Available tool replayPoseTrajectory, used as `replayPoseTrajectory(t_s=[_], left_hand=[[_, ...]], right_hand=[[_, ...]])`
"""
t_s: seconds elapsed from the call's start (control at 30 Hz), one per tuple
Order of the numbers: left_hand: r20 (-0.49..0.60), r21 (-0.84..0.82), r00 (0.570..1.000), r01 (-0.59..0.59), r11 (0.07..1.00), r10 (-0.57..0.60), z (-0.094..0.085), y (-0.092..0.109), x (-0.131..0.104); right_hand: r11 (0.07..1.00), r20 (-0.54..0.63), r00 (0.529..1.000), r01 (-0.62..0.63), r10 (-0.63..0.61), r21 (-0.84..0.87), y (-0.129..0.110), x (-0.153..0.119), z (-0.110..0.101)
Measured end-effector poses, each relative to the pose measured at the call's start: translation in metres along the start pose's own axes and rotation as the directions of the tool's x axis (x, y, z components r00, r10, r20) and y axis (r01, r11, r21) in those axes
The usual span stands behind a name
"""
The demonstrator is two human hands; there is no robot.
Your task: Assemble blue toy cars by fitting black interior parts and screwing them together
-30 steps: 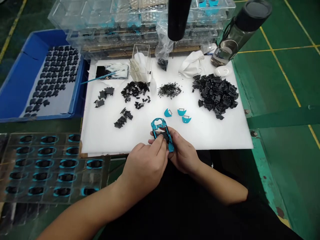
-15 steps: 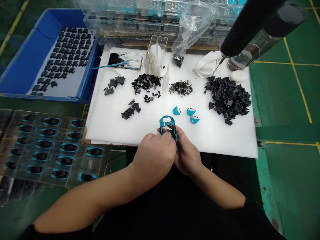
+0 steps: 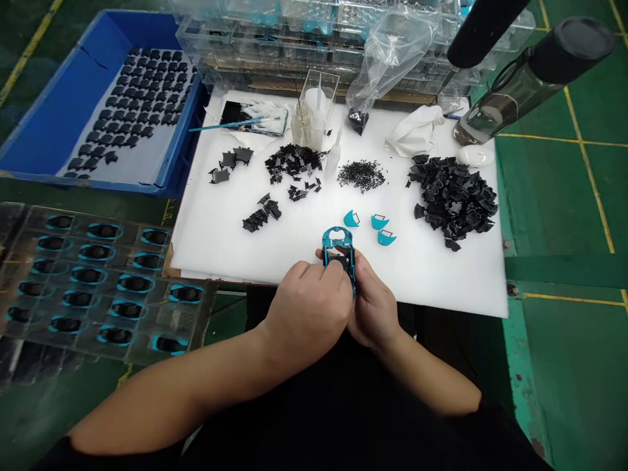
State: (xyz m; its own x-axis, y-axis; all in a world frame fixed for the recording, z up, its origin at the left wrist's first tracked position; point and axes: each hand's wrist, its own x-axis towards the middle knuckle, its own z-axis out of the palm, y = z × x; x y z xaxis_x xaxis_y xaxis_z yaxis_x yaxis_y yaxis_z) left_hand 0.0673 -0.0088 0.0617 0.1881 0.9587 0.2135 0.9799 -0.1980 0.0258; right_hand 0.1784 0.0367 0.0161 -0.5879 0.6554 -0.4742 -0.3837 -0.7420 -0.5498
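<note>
A bright blue toy car shell (image 3: 337,237) with an open frame is held over the front edge of the white work board. My right hand (image 3: 375,304) wraps it from the right and beneath, with fingertips showing at its left side. Closed over the lower half of the shell is my left hand (image 3: 311,301), knuckles up. Its fingertips are hidden against a black piece (image 3: 337,260) inside the shell. Just beyond lie three small blue curved parts, among them a blue part (image 3: 351,218) with a thin black frame on it.
Black part piles lie on the board (image 3: 314,242): large pieces (image 3: 454,196), tiny pins (image 3: 363,174), flat bits (image 3: 294,160). Behind stand a clear container (image 3: 318,111), a bottle (image 3: 524,91) and a hanging black tool (image 3: 483,33). Left are a blue bin (image 3: 93,65) and trays of car shells (image 3: 98,252).
The view has shifted slightly, so the board's contents sit a little differently in frame. Both hands stay on the shell in nearly the same pose. The hanging black tool appears farther back.
</note>
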Motion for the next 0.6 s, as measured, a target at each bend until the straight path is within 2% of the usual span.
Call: replayPoseTrajectory(t_s=[0.13, 0.27, 0.6], left_hand=[[-0.036, -0.025, 0.999, 0.007, 1.000, -0.008, 0.0044, -0.0002, -0.0029], [-0.064, -0.043, 0.997, -0.043, 0.998, 0.041, 0.0057, -0.0004, -0.0050], [-0.008, -0.023, 0.999, -0.032, 0.999, 0.032, 0.0059, 0.0001, -0.0039]], right_hand=[[1.000, -0.004, 1.000, 0.021, -0.021, 0.002, 0.0002, -0.0002, 0.0004], [1.000, 0.012, 1.000, 0.016, -0.016, 0.011, 0.0005, -0.0001, -0.0008], [0.999, -0.007, 1.000, -0.007, 0.008, 0.054, 0.0036, -0.0006, -0.0011]])
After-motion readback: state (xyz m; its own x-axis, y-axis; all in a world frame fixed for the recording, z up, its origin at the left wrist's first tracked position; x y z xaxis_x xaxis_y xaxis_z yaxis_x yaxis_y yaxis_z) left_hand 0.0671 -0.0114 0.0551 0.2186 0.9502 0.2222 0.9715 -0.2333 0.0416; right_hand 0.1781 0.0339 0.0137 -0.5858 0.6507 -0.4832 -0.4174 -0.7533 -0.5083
